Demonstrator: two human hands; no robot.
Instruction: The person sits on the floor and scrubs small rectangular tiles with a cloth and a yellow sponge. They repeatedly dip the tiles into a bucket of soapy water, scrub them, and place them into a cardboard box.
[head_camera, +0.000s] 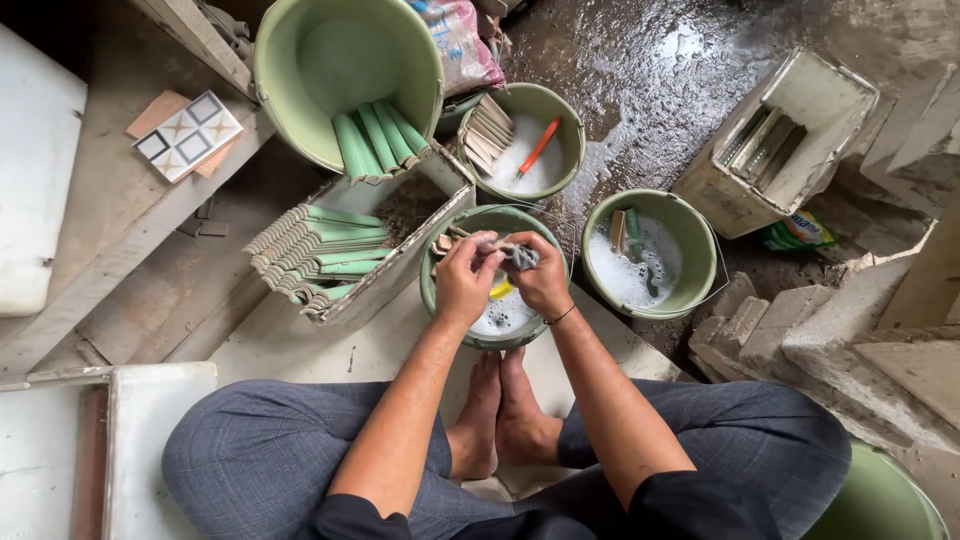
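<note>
Grey tile strip (490, 243) — lying left-right, gripped by both hands (505, 280), over bucket (432, 290)

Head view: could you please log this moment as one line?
left hand: holds tile piece | right hand: holds grey scrubber | over green bucket | foamy water

We see hands (505, 275) hemmed in: tile crate (340, 250) just left, soapy bucket (650, 250) just right, brush bucket (525, 140) ahead. Open passage only over wet floor (640, 90) beyond, and slab (300, 350) near left knee.
</note>
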